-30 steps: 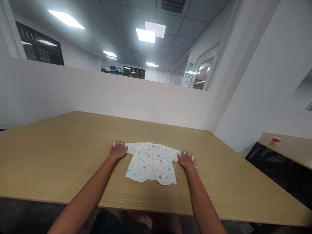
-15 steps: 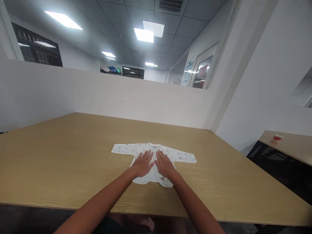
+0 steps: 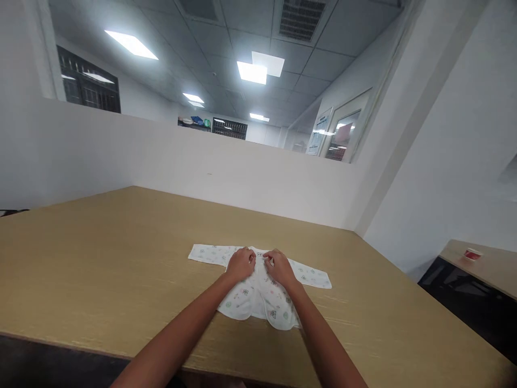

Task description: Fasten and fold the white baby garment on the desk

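Note:
A small white baby shirt (image 3: pixel 258 293) with a coloured print lies flat on the wooden table (image 3: pixel 100 258), its sleeves spread to either side. My left hand (image 3: pixel 241 264) rests on the shirt just left of the neckline, fingers curled and pinched on the fabric. My right hand (image 3: pixel 279 267) sits just right of the neckline, fingers also curled onto the cloth. The two hands almost touch at the collar. Both forearms reach in from the near edge.
A white partition wall (image 3: pixel 226 172) runs along the table's far edge, and a white wall closes off the right side. A second table (image 3: pixel 480 267) at far right carries a small red and white cup (image 3: pixel 472 253).
My hands went from the sleeve ends to the middle of the shirt, lay flat on its front, then slid up to the collar and curled their fingers.

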`<state>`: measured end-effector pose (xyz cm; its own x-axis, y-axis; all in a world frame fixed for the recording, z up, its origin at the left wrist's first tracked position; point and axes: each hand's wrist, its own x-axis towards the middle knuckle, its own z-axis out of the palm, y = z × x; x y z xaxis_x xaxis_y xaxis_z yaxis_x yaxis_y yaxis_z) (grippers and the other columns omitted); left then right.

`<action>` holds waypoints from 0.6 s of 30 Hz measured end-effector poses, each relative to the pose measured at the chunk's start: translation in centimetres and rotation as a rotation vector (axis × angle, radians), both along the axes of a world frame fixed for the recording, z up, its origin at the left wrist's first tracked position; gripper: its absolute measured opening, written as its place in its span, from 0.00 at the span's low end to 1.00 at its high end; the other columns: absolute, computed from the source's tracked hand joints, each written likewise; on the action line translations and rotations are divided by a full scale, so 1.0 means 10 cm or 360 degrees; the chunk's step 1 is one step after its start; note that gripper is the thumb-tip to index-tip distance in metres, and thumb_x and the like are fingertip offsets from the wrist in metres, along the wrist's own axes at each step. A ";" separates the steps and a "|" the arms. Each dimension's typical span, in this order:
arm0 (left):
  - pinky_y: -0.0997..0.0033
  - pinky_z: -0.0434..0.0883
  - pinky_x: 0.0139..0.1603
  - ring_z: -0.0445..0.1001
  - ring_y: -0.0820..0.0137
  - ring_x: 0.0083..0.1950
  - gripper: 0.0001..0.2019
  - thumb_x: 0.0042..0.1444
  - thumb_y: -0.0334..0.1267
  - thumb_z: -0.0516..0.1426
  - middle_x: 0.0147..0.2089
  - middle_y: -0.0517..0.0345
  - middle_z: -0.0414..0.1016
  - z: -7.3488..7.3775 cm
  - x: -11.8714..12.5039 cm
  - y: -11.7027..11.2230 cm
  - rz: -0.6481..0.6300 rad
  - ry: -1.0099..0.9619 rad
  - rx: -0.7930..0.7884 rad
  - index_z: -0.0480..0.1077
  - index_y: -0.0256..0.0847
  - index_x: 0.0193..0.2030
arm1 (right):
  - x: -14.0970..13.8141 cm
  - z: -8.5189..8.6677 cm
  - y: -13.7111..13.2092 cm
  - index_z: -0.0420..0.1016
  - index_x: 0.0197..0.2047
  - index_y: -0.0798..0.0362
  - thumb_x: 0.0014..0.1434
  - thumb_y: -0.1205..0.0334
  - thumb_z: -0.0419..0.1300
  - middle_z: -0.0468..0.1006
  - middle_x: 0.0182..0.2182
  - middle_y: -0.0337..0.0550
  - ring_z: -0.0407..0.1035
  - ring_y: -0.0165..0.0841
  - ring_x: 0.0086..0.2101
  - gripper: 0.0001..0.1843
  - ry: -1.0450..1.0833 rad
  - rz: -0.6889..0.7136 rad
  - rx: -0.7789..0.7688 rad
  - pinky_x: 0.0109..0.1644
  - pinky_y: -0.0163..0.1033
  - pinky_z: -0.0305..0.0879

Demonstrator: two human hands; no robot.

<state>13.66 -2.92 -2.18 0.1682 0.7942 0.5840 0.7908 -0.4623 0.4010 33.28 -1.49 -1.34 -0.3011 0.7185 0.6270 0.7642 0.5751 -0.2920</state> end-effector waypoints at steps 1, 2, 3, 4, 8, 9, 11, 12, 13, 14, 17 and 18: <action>0.65 0.68 0.53 0.75 0.61 0.50 0.10 0.64 0.33 0.53 0.45 0.48 0.78 -0.02 0.02 0.06 0.0026 -0.0020 -0.0019 0.77 0.37 0.41 | -0.02 -0.02 0.08 0.82 0.44 0.57 0.61 0.71 0.56 0.78 0.40 0.49 0.71 0.39 0.45 0.13 -0.0004 -0.0009 -0.0036 0.55 0.43 0.65; 0.66 0.68 0.52 0.75 0.61 0.49 0.09 0.63 0.32 0.54 0.44 0.48 0.78 -0.05 0.03 0.12 0.0044 -0.0036 -0.0027 0.77 0.37 0.40 | -0.04 -0.06 0.14 0.82 0.43 0.57 0.60 0.72 0.56 0.78 0.39 0.49 0.71 0.38 0.43 0.13 0.0005 -0.0017 -0.0054 0.54 0.42 0.65; 0.67 0.68 0.51 0.75 0.62 0.49 0.08 0.62 0.32 0.55 0.43 0.48 0.78 -0.08 0.04 0.17 0.0053 -0.0049 -0.0040 0.77 0.37 0.40 | -0.05 -0.10 0.19 0.82 0.42 0.58 0.60 0.73 0.57 0.77 0.38 0.48 0.71 0.38 0.42 0.13 0.0019 -0.0019 -0.0060 0.53 0.41 0.65; 0.67 0.67 0.52 0.75 0.62 0.49 0.08 0.62 0.32 0.56 0.43 0.49 0.78 -0.12 0.05 0.20 0.0053 -0.0059 -0.0051 0.78 0.37 0.39 | -0.06 -0.16 0.23 0.82 0.42 0.58 0.60 0.73 0.57 0.77 0.37 0.48 0.71 0.37 0.41 0.13 0.0033 -0.0011 -0.0061 0.52 0.40 0.65; 0.67 0.66 0.55 0.74 0.62 0.54 0.08 0.63 0.36 0.57 0.48 0.49 0.78 -0.23 0.04 0.31 0.0017 -0.0055 -0.0076 0.78 0.38 0.42 | -0.05 -0.32 0.28 0.83 0.44 0.57 0.59 0.72 0.58 0.76 0.35 0.45 0.69 0.35 0.38 0.14 0.0086 0.0110 -0.0072 0.48 0.38 0.63; 0.67 0.66 0.55 0.74 0.61 0.54 0.09 0.63 0.37 0.57 0.48 0.49 0.78 -0.24 0.04 0.33 0.0008 -0.0055 -0.0086 0.79 0.39 0.42 | -0.04 -0.33 0.29 0.83 0.43 0.56 0.59 0.72 0.58 0.76 0.35 0.44 0.69 0.34 0.37 0.13 0.0110 0.0129 -0.0065 0.48 0.38 0.63; 0.66 0.66 0.55 0.74 0.61 0.53 0.09 0.63 0.38 0.57 0.48 0.49 0.78 -0.24 0.04 0.36 -0.0007 -0.0053 -0.0112 0.79 0.39 0.41 | -0.03 -0.32 0.29 0.82 0.41 0.56 0.58 0.71 0.59 0.75 0.33 0.43 0.68 0.34 0.36 0.11 0.0125 0.0149 -0.0069 0.46 0.37 0.61; 0.66 0.66 0.55 0.74 0.61 0.53 0.09 0.62 0.38 0.57 0.48 0.49 0.78 -0.23 0.04 0.38 -0.0014 -0.0054 -0.0121 0.79 0.39 0.40 | -0.03 -0.31 0.29 0.81 0.39 0.55 0.58 0.71 0.59 0.75 0.33 0.42 0.67 0.33 0.35 0.09 0.0126 0.0154 -0.0073 0.45 0.37 0.61; 0.66 0.66 0.55 0.74 0.61 0.53 0.09 0.62 0.38 0.58 0.47 0.50 0.78 -0.23 0.04 0.38 -0.0023 -0.0056 -0.0126 0.79 0.39 0.40 | -0.03 -0.29 0.28 0.80 0.38 0.56 0.58 0.71 0.59 0.74 0.32 0.42 0.67 0.33 0.35 0.08 0.0124 0.0161 -0.0081 0.44 0.37 0.60; 0.66 0.66 0.55 0.74 0.61 0.52 0.08 0.62 0.37 0.58 0.47 0.50 0.79 -0.23 0.05 0.39 -0.0032 -0.0060 -0.0126 0.79 0.39 0.39 | -0.03 -0.28 0.27 0.79 0.36 0.56 0.59 0.71 0.59 0.73 0.32 0.41 0.66 0.32 0.34 0.07 0.0126 0.0165 -0.0085 0.43 0.36 0.59; 0.67 0.66 0.55 0.74 0.63 0.52 0.08 0.60 0.36 0.58 0.46 0.52 0.79 -0.22 0.06 0.38 -0.0052 -0.0087 -0.0124 0.80 0.40 0.39 | -0.03 -0.23 0.24 0.76 0.35 0.56 0.60 0.70 0.58 0.73 0.32 0.41 0.65 0.31 0.34 0.06 0.0145 0.0173 -0.0079 0.42 0.35 0.58; 0.67 0.66 0.55 0.74 0.63 0.51 0.07 0.60 0.36 0.59 0.45 0.52 0.80 -0.22 0.06 0.38 -0.0052 -0.0101 -0.0124 0.80 0.40 0.38 | -0.02 -0.22 0.23 0.76 0.36 0.56 0.61 0.70 0.57 0.73 0.32 0.40 0.65 0.31 0.34 0.06 0.0156 0.0171 -0.0073 0.42 0.35 0.58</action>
<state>14.26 0.85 -4.34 0.1591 0.8322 0.5312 0.7478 -0.4529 0.4855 33.05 0.76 -3.58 -0.3170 0.7139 0.6244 0.6655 0.6365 -0.3898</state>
